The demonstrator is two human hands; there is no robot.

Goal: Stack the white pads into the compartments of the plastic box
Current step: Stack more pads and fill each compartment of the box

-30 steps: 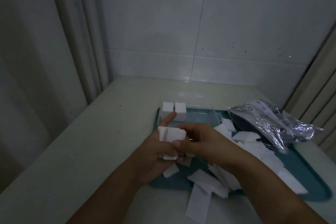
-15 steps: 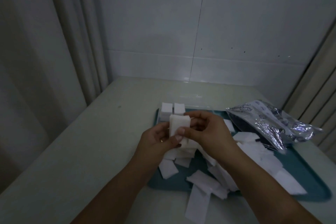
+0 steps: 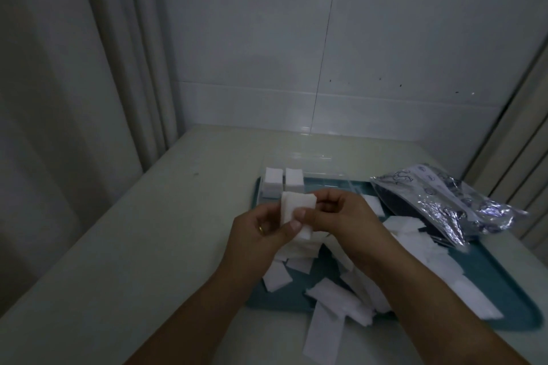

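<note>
A small stack of white pads (image 3: 292,207) is pinched upright between both hands, just in front of the clear plastic box (image 3: 323,170). My left hand (image 3: 261,234) grips the stack from the left and below, its thumb on the front. My right hand (image 3: 341,216) holds the stack's right edge with thumb and fingers. Two of the box's left compartments hold stacked pads (image 3: 283,184); its other compartments look see-through and are hard to make out. Many loose white pads (image 3: 335,299) lie scattered on the teal tray (image 3: 504,284) under and beside my hands.
A crinkled silver foil bag (image 3: 444,201) lies on the tray's far right. One long pad (image 3: 321,335) hangs over the tray's front edge onto the pale table (image 3: 133,246). A tiled wall stands behind and a curtain hangs at the left.
Both hands have lifted the stack of pads off the tray and moved it away from me toward the box, turning it more upright.
</note>
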